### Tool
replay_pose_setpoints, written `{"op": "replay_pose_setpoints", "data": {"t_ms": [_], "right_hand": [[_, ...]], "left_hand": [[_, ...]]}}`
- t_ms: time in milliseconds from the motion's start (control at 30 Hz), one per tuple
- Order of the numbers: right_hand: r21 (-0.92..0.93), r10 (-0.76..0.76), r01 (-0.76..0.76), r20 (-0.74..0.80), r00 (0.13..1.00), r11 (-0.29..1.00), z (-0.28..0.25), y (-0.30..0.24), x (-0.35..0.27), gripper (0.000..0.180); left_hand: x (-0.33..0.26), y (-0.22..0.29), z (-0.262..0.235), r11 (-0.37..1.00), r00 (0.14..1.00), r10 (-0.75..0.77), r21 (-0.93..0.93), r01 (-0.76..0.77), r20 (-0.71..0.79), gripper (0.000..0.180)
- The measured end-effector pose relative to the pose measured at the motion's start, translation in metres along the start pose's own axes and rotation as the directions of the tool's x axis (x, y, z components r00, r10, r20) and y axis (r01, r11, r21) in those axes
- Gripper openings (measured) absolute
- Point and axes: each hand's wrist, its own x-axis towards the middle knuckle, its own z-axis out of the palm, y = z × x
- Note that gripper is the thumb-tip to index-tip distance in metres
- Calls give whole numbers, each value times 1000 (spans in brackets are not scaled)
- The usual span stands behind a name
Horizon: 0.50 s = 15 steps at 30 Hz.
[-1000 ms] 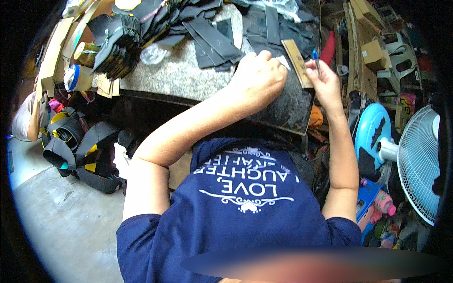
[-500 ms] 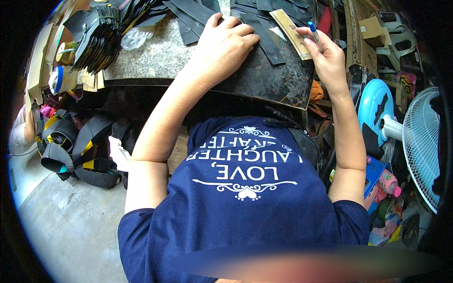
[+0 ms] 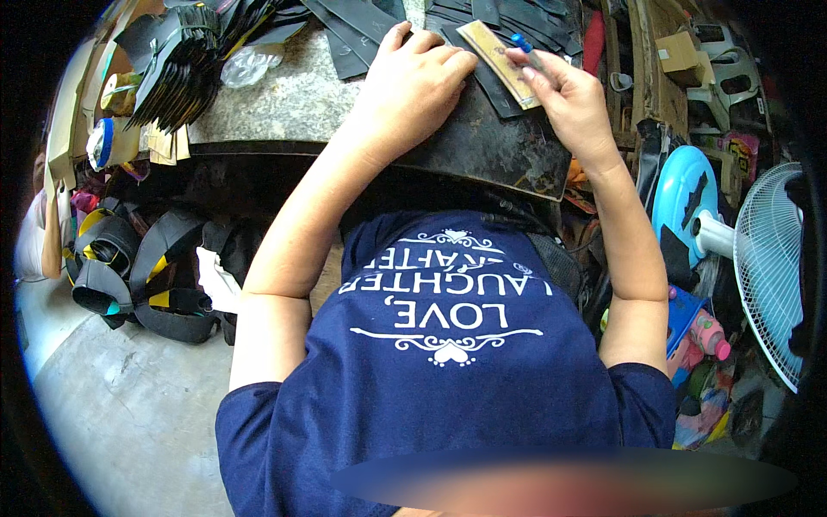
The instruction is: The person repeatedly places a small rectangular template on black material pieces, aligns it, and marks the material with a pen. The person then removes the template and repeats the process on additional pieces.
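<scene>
My left hand (image 3: 412,84) lies flat with fingers together on a dark sheet (image 3: 500,142) spread over the work slab, pressing beside a narrow wooden ruler (image 3: 498,62). My right hand (image 3: 564,96) is closed on a small blue-tipped tool (image 3: 522,43), held against the ruler's right edge. Black rubber strips (image 3: 353,34) lie just beyond both hands.
A grey stone slab (image 3: 284,99) carries a stack of black cut pieces (image 3: 177,73) at the left. Rolled rubber tubes (image 3: 129,267) sit on the concrete floor below left. A white fan (image 3: 775,267) and a blue plastic lid (image 3: 680,194) crowd the right side.
The view has tipped down toward my shirt, so the slab and hands sit higher in frame. Both hands stay on the dark sheet and ruler.
</scene>
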Motion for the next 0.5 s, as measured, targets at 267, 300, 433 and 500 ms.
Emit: {"op": "replay_pose_setpoints", "data": {"t_ms": [267,300,433,500], "right_hand": [[-346,32,-11,57,998,938,14,-15,-7,40],[-340,44,-22,59,997,940,14,-16,-7,40],[-350,-32,39,27,999,936,16,-16,-4,37],[-355,22,-7,40,999,935,16,-17,-3,41]], "left_hand": [[0,4,1,1000,999,-4,29,5,-43,30],[-1,3,1,999,1000,-27,33,28,-13,32],[-2,4,1,996,995,-80,29,79,60,39],[-2,4,2,995,992,-95,25,93,82,38]]}}
